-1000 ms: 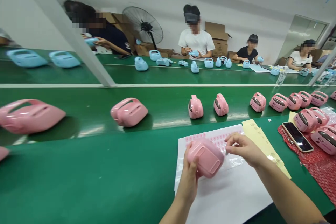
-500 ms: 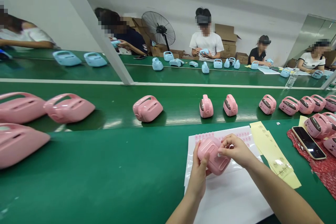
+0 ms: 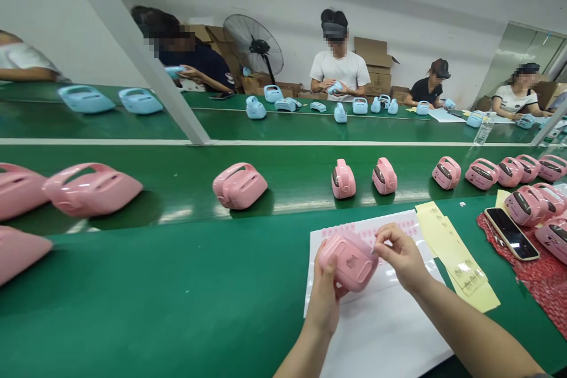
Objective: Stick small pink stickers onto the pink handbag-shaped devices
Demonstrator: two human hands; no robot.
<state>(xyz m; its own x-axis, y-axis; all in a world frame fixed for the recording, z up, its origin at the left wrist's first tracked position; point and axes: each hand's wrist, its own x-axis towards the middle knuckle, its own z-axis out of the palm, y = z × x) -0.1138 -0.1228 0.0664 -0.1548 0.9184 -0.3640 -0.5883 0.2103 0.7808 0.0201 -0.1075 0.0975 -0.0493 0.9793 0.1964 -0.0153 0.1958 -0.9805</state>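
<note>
My left hand is wrapped round a pink plastic housing with rounded corners, thumb lying over its near edge. A raised panel on the upturned face bears small dark print. At the housing's right edge my right hand has thumb and forefinger pinched together; something tiny and pale may be between them, too small to name. Beneath both hands lies a white sheet, and a sheet with rows of pink stickers shows at its far edge.
Yellow backing strips, a phone and red bubble wrap lie to the right. Several pink handled housings line the green belt. Beyond a white rail, co-workers handle blue ones; a slanted post stands left.
My right fingers have drawn off the housing's face to its right edge, and the dark print now shows. The whole scene has shifted slightly left in view.
</note>
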